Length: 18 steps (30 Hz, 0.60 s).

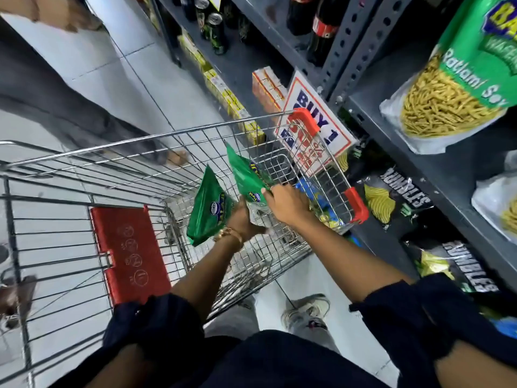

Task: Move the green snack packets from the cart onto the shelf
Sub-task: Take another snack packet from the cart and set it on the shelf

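Both hands are down inside the cart (pixel 84 175), near its right rim. The left hand (pixel 242 219) is closed around the lower end of a green packet (pixel 208 208), which stands tilted above the wrist. The right hand (pixel 285 203) pinches the edge of a second packet (pixel 246 175), just beside the first. The grey shelf (pixel 436 175) stands to the right, holding a large green bag (pixel 458 79). The floor (pixel 134 79) is pale tile.
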Each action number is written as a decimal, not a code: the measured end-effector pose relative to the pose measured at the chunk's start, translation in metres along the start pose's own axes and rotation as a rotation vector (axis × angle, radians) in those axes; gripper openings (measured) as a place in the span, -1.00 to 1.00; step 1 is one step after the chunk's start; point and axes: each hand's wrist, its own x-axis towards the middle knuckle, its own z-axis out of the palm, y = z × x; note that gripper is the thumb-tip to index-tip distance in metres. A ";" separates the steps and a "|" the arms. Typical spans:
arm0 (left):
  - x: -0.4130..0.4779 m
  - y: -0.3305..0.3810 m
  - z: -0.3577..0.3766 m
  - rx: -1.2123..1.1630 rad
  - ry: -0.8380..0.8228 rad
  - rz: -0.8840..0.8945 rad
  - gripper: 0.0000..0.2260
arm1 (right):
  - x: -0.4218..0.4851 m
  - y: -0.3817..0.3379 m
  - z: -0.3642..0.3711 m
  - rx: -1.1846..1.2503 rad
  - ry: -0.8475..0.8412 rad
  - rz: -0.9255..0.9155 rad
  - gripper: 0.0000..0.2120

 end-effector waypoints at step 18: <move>-0.007 0.019 -0.020 0.083 0.519 0.246 -0.54 | -0.048 0.008 -0.058 0.535 0.380 -0.020 -0.60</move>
